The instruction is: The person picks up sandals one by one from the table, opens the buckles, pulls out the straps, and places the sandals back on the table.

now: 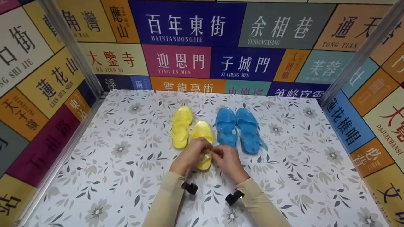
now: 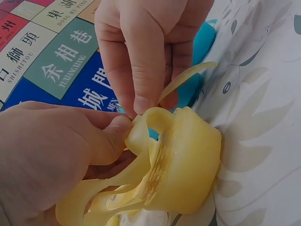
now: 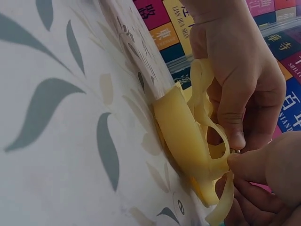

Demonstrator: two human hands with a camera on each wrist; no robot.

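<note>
A yellow jelly sandal [image 1: 202, 128] sits on the flowered surface, its toe pointing away, with both hands at its ankle strap. My left hand [image 1: 193, 154] pinches the strap from the left side. From the right, the fingertips of my right hand [image 1: 229, 161] pinch the same strap, meeting the left fingertips. In the left wrist view a loose strap end [image 2: 188, 77] sticks out past the right fingers. Something small and shiny shows between the fingertips in the right wrist view; fingers cover most of it. The matching yellow sandal [image 1: 180, 129] lies just left, untouched.
Right of the hands, two blue jelly sandals [image 1: 225, 121] stand side by side; the outer one [image 1: 247, 126] has a strap sticking out. White flowered sheeting [image 1: 120, 176] covers the surface. Walls of coloured sign panels [image 1: 189, 23] enclose the back and sides.
</note>
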